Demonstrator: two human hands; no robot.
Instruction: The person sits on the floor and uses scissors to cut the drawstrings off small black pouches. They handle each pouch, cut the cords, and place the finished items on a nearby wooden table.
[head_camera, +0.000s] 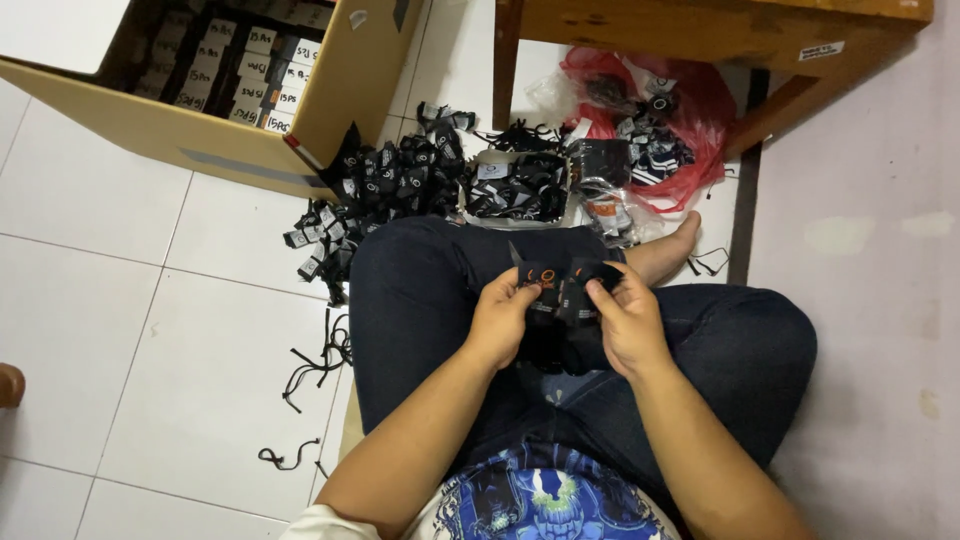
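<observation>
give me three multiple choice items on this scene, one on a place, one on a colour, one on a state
1. Where is the cardboard box?
A. on the floor, upper left
B. on the wooden table
C. on the person's lap

2. What colour is the plastic bag under the wooden table?
A. blue
B. red
C. white

3. What is the state of the left hand and right hand?
A. both resting empty
B. one inside the box
C. both pinching black tags

Answers: 1 A, it stands on the white tiles; 2 B, red plastic shows beside the table leg; 3 C, fingers of both grip the tags over the lap.
</observation>
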